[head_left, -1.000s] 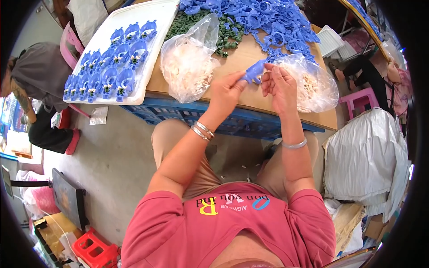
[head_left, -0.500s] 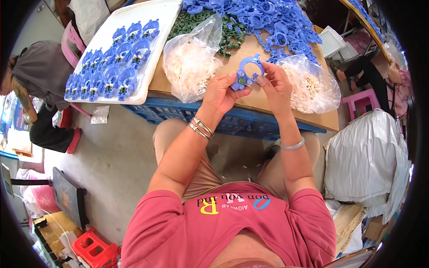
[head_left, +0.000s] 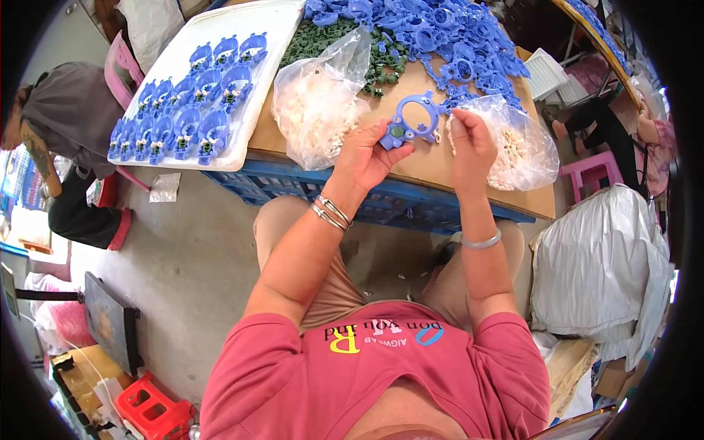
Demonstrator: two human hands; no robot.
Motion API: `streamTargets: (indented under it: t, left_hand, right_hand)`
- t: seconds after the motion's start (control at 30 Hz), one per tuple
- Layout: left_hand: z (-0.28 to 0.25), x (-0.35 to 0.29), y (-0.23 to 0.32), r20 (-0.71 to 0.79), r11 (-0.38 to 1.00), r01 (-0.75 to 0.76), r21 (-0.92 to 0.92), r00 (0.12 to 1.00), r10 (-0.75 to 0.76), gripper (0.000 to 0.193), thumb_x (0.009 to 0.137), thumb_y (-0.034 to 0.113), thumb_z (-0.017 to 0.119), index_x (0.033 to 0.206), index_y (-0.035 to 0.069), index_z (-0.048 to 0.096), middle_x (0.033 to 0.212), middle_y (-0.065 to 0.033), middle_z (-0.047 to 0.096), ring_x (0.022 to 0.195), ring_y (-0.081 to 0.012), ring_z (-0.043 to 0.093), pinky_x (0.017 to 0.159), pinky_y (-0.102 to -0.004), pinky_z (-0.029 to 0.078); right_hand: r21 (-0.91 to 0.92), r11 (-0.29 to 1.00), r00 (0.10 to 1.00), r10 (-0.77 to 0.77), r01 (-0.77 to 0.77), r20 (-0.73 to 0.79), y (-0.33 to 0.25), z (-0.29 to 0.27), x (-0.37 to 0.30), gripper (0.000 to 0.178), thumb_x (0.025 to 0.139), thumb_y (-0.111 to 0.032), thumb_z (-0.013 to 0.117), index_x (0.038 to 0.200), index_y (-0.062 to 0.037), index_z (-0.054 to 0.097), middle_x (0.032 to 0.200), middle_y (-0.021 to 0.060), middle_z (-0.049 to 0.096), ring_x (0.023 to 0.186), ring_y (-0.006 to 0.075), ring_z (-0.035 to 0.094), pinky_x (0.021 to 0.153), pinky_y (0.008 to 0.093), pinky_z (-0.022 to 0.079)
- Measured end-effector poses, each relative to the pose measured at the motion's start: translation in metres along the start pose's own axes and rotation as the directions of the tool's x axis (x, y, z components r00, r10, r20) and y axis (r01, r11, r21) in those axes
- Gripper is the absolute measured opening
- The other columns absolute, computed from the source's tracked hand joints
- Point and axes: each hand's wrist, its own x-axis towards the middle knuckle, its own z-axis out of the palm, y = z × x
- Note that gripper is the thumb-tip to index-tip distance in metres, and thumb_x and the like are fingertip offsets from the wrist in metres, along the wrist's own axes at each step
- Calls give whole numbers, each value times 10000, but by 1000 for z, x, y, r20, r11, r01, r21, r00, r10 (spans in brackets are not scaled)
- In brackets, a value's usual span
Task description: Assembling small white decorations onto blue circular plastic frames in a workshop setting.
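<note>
My left hand [head_left: 364, 155] grips a blue plastic ring-shaped figure part [head_left: 433, 111] by its lower left end, where a small dark green piece [head_left: 397, 133] is set in. The ring is tilted above the table, its round opening facing up. Just right of it is my right hand [head_left: 474, 150], thumb and fingers pinched together beside the ring's edge. Whatever lies between those fingertips is too small to make out. A clear bag of small cream-coloured parts [head_left: 312, 121] lies beyond my left hand, and a second such bag [head_left: 524, 150] is behind my right hand.
A white tray [head_left: 249, 139] at the left bears rows of blue figures. Heaps of blue parts [head_left: 462, 44] and green parts [head_left: 315, 44] cover the far cardboard tabletop [head_left: 422, 82], above a blue crate [head_left: 264, 187]. A person [head_left: 70, 110] sits left; a pink stool [head_left: 592, 170] stands right.
My right hand has let go of the blue ring and drawn slightly right, its fingers pinched. The ring stays in my left hand, slightly turned, its upper right now uncovered.
</note>
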Motion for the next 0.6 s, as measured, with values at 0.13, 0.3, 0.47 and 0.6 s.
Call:
streamTargets:
  t: [0.13,0.3,0.47,0.6]
  left_hand:
    - [-6,0,0,198,981,190,-23,963,-182,198,835,103,512,934,-67,530,893,-155,592,767,-271,612,661,-409,556]
    - [-5,-3,1,213,959,281,-43,940,-267,223,824,118,535,943,-70,526,900,-171,591,766,-298,614,646,-407,560]
    - [-5,-4,1,257,938,346,-33,910,-326,217,821,122,541,936,-62,530,909,-173,590,773,-299,614,643,-402,562]
    - [-6,-4,0,222,925,376,-44,907,-358,214,826,133,537,933,-53,534,922,-164,589,787,-283,613,664,-408,556]
  right_hand:
    - [501,744,883,262,-442,390,18,-7,8,143,797,-3,542,929,7,597,782,38,594,616,64,486,525,188,371]
    - [473,774,815,92,-420,573,19,-7,6,142,712,-2,638,851,23,628,874,89,597,799,157,562,684,247,462]
    - [424,848,807,7,-317,590,14,-9,10,152,694,-47,672,823,22,634,884,94,575,790,161,552,684,252,457]
    - [428,857,783,-47,-288,621,19,-11,12,162,661,-50,699,794,18,639,872,101,571,780,165,547,672,259,452]
